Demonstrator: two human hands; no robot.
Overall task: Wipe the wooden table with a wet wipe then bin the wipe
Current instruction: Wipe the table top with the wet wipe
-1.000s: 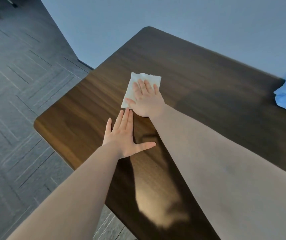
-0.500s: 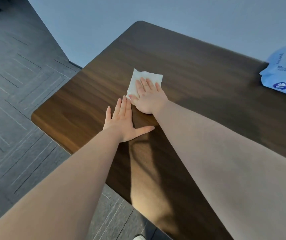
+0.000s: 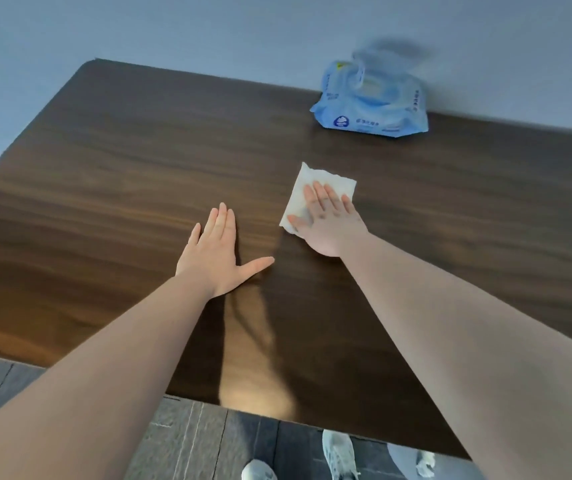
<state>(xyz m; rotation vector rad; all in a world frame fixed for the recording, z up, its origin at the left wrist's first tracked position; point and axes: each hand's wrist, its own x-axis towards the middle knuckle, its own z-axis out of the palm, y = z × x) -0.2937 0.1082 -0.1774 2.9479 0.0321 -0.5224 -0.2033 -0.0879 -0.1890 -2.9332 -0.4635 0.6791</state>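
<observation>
A dark wooden table [image 3: 122,188] fills most of the view. A white wet wipe [image 3: 314,183] lies flat on it right of centre. My right hand [image 3: 329,223] presses palm-down on the wipe, fingers stretched over its near half. My left hand [image 3: 220,258] rests flat on the bare wood a little to the left of the wipe, thumb spread out, holding nothing. No bin is in view.
A blue pack of wet wipes [image 3: 373,98] with its lid flap up lies at the table's far edge against the grey wall [image 3: 208,29]. Grey floor tiles [image 3: 187,441] and my light shoes [image 3: 340,455] show below the near edge.
My right hand has slid the wipe to the right, away from my left hand. The view has turned right, bringing the whole blue pack into sight.
</observation>
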